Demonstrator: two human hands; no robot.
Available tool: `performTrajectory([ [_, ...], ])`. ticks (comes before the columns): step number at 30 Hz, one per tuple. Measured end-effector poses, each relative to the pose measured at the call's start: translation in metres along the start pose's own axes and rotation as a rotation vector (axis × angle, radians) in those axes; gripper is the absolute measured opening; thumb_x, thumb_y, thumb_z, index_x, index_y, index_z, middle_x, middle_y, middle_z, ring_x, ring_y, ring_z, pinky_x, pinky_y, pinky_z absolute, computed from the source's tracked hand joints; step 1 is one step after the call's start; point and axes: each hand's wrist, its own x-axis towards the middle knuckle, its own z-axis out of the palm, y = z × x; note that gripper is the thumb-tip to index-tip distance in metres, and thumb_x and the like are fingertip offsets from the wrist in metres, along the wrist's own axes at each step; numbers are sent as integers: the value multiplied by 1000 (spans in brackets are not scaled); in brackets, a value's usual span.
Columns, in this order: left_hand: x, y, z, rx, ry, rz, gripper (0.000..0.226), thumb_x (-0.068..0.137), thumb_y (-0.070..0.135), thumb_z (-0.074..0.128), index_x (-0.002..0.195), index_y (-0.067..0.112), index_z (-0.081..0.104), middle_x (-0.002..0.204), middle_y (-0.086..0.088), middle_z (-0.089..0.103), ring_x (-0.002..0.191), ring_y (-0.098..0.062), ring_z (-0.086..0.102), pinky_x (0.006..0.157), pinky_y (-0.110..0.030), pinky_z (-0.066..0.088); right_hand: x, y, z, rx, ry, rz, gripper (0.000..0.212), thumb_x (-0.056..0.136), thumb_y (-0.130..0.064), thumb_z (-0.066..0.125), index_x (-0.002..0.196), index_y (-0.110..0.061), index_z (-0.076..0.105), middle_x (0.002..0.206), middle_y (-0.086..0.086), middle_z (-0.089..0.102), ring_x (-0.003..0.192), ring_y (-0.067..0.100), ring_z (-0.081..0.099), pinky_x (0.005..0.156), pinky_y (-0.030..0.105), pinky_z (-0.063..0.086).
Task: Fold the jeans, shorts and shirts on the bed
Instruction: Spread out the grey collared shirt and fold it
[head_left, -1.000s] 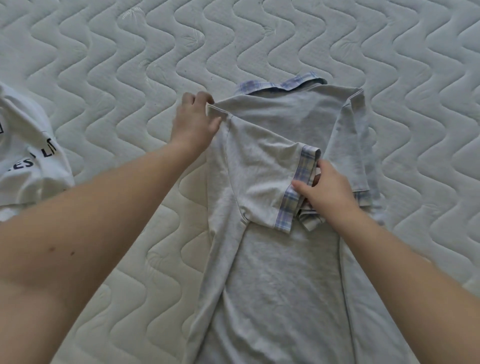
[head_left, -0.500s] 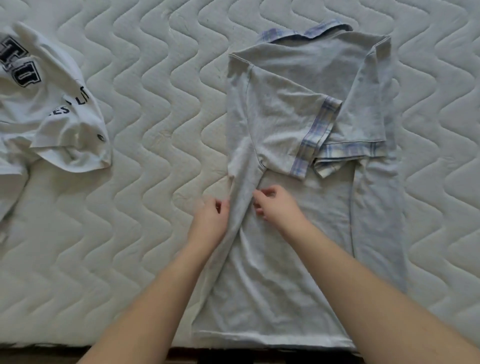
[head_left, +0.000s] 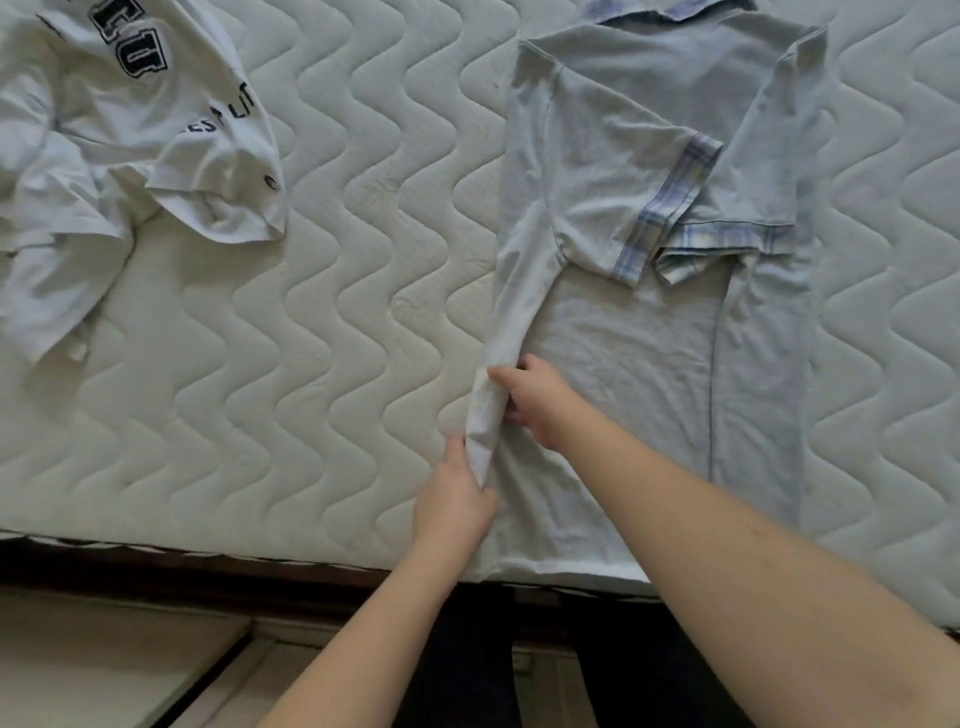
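A light grey polo shirt (head_left: 649, 364) with plaid-trimmed sleeves and collar lies lengthwise on the bed, both sleeves folded inward over its back. Its left side edge is raised into a narrow ridge. My left hand (head_left: 454, 501) pinches the lower part of that ridge near the hem. My right hand (head_left: 535, 397) grips the same edge a little higher, fingers curled into the fabric. The shirt's hem lies at the mattress's near edge.
A crumpled white t-shirt (head_left: 119, 145) with black lettering lies at the upper left of the quilted white mattress (head_left: 311, 338). The dark bed frame (head_left: 208, 571) and pale floor run below the near edge.
Both hands slid down the shirt's left edge from the shoulder and sleeve toward the hem. The view shifted back, showing the bed's near edge.
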Motion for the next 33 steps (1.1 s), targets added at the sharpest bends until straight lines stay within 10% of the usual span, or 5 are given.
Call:
performTrajectory([
  [5, -36, 11, 18, -11, -131, 8, 72, 79, 30, 56, 144, 23, 25, 116, -8, 61, 99, -34, 62, 77, -37, 49, -14, 10, -21, 12, 56, 4, 29, 98, -14, 52, 126, -9, 49, 113, 8, 60, 100, 25, 61, 85, 41, 53],
  [10, -47, 7, 27, -113, -37, -22, 32, 92, 52, 49, 101, 22, 53, 82, -3, 64, 86, -28, 64, 75, -38, 49, -24, 35, -48, -40, 49, -66, 22, 97, -12, 55, 117, -6, 59, 97, 6, 68, 74, 14, 65, 62, 26, 56],
  [17, -9, -22, 34, -310, 15, -82, 45, 94, 29, 61, 132, 9, 49, 115, -12, 60, 103, -27, 60, 92, -35, 47, -40, 106, -63, -304, -98, 20, 40, 85, -23, 74, 121, -7, 64, 109, 6, 72, 96, 19, 70, 88, 36, 56],
  [28, -13, -36, 52, -502, -172, -151, 19, 99, 32, 54, 105, 15, 50, 83, 2, 60, 82, -18, 58, 61, -15, 45, -63, 165, -56, -543, -14, -17, 30, 93, -16, 63, 121, -5, 65, 115, 14, 69, 104, 26, 66, 89, 33, 51],
  [33, -30, -42, 60, -374, -314, -82, 31, 95, 22, 62, 123, 8, 59, 115, -9, 68, 91, -13, 61, 70, -17, 45, -70, 181, -61, -599, 10, 9, 27, 92, -29, 64, 108, -9, 72, 99, 11, 74, 92, 27, 69, 83, 41, 53],
])
